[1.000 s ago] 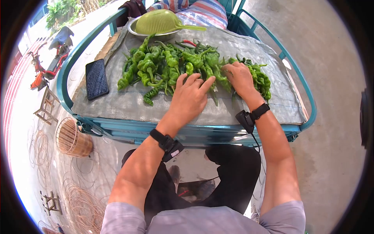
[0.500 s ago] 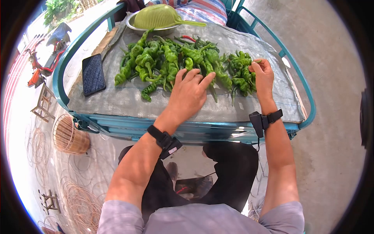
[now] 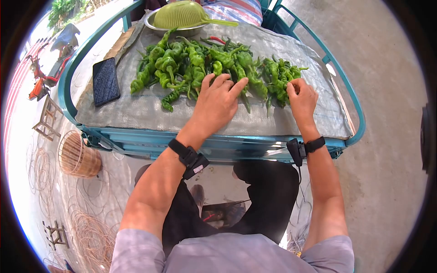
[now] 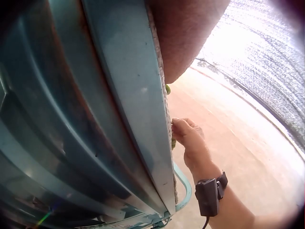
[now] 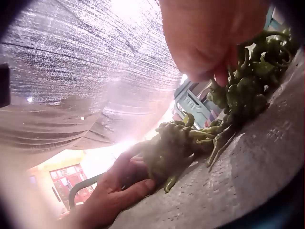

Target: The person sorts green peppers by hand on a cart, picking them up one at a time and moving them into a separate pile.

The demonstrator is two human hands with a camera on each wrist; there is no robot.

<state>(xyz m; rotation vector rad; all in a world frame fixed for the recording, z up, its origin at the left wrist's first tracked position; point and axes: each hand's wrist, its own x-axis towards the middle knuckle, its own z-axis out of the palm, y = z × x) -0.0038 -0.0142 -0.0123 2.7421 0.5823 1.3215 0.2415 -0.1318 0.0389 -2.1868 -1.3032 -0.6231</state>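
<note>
"How do the person's hands lie?"

"The left hand (image 3: 216,101) is loose, fingers spread, fingertips against the near edge of the green peppers (image 3: 166,66). The right hand (image 3: 302,98) has thumb and fingers bent at the near edge of a smaller cluster (image 3: 276,75) on the right; whether it grips a pepper, one cannot tell."

"And which way do the peppers point?"

"They lie heaped on a grey sheet (image 3: 139,116), long axes mostly running from the far side toward the person. Those at the left end slant, near ends to the left. At the heap's right side, one leans the opposite way, near end to the right."

"Any crosswise?"

"A red pepper (image 3: 217,40) at the far edge, its length mostly side to side."

"What borders the heap?"

"A phone (image 3: 105,82) to the left, and beyond, a green strainer (image 3: 180,16) upside down on a metal bowl (image 3: 193,31)."
</note>
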